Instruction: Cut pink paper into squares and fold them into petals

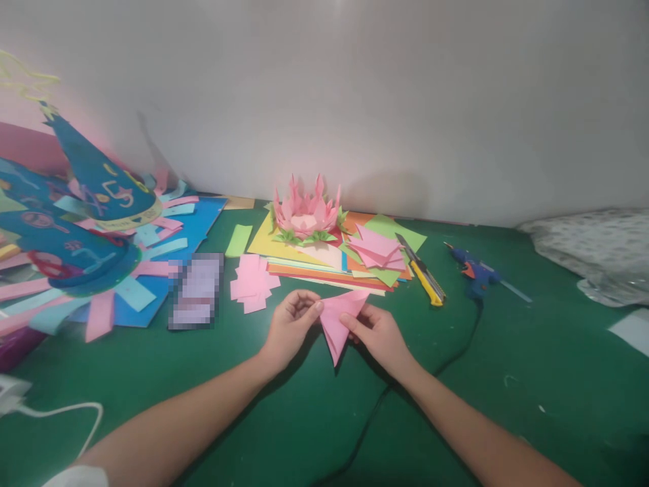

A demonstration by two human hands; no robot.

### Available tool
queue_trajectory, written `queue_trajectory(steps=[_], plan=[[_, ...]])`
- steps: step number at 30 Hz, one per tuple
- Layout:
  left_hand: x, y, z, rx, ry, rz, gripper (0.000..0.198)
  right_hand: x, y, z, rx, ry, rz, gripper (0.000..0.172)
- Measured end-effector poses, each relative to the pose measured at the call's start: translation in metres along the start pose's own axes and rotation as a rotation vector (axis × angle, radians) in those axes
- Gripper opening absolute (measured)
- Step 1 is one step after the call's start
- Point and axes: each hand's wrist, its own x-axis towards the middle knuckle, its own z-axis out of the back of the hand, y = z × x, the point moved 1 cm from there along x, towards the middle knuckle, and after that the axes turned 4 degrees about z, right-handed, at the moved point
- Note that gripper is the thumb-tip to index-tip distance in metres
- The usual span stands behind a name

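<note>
Both my hands hold a folded pink paper piece [339, 320], a pointed triangle shape, just above the green table [507, 379]. My left hand [291, 325] pinches its left upper edge with curled fingers. My right hand [378, 331] grips its right side, thumb on top. Behind them lies a stack of coloured paper sheets [314, 260] with a pink paper lotus flower [305, 215] on it and several folded pink pieces [378, 249]. A small pile of pink paper squares [252, 281] lies to the left of my hands.
A yellow utility knife [423, 276] and a blue glue gun [471, 270] with a black cord lie at the right. Blue paper cones and hats with pink and blue strips [91, 223] fill the left. A blurred patch [197, 291] and a green strip [238, 240] lie nearby. A white wall rises behind.
</note>
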Motion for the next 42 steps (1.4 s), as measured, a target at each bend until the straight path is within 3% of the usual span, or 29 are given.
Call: queue_trajectory(steps=[3, 5, 9, 15, 25, 34, 42], plan=[[0.001, 0.000, 0.002, 0.042, 0.027, -0.079, 0.022, 0.000, 0.003, 0.002, -0.023, -0.032, 0.016, 0.035], [0.001, 0.000, 0.003, 0.174, 0.105, -0.138, 0.014, 0.000, 0.005, 0.004, -0.051, -0.067, 0.034, 0.036], [-0.001, 0.002, 0.005, 0.438, 0.243, -0.193, 0.018, 0.000, 0.008, 0.006, -0.099, -0.093, 0.084, 0.036], [-0.002, 0.003, 0.004, 0.640, 0.265, -0.273, 0.025, 0.000, 0.006, 0.006, -0.167, -0.091, 0.106, 0.035], [-0.005, -0.003, 0.002, 0.487, 0.378, -0.227, 0.035, 0.001, 0.004, 0.005, -0.226, -0.065, 0.086, 0.030], [-0.003, -0.006, 0.003, 0.300, 0.223, -0.188, 0.038, 0.002, 0.005, 0.008, -0.209, -0.001, 0.105, 0.038], [-0.001, -0.002, 0.004, 0.276, 0.215, -0.159, 0.044, 0.001, 0.001, 0.007, -0.190, 0.035, 0.005, 0.039]])
